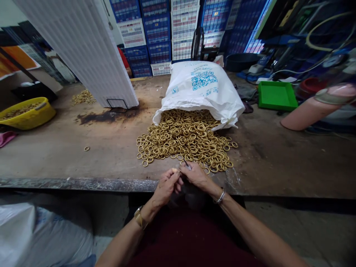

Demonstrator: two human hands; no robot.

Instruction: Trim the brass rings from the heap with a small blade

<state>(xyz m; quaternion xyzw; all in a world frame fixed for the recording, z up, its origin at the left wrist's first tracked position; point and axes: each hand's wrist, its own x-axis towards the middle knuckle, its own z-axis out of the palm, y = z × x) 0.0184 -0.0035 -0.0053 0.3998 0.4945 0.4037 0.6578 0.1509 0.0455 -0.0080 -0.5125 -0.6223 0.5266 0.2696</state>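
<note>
Gold-coloured rings [186, 137] spill in a heap from the mouth of a white sack [205, 85] lying on the table. My left hand [168, 185] is closed at the table's front edge, its fingers pinching something too small to make out. Close against it, my right hand [196, 174] is closed on a thin dark-tipped tool [187, 164], just in front of the heap. The fingertips of both hands nearly meet. One single ring [86, 148] lies apart on the left of the table.
A yellow basin [27, 114] stands at the far left, near a tall white panel [86, 52]. On the right are a green tray [277, 95] and a pink cylinder [314, 111]. Stacked crates [158, 35] stand behind the table [111, 159].
</note>
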